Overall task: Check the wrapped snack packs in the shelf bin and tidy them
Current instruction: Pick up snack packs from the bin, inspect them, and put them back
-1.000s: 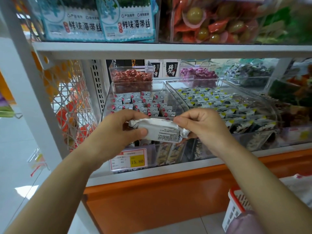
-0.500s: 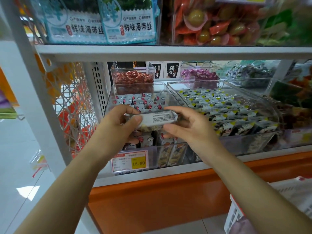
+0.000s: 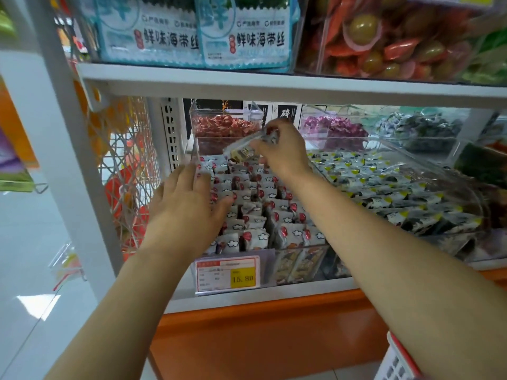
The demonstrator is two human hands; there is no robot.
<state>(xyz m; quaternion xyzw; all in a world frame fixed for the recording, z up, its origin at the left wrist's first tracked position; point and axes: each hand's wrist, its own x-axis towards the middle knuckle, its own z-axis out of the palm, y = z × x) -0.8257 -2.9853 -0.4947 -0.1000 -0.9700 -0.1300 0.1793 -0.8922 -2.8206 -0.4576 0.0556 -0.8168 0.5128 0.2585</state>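
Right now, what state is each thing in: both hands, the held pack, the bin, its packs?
left hand: open, fingers spread over the binned packs.
right hand: pinching one snack pack.
snack pack: lifted, tilted, above the rear rows.
shelf bin: open-topped, nearly full.
binned packs: upright in rows.

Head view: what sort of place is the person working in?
Most likely a shop selling loose snacks: clear shelf bins full of wrapped snack packs, a price tag reading 15.80 on the bin front, and a plastic basket at the lower right.
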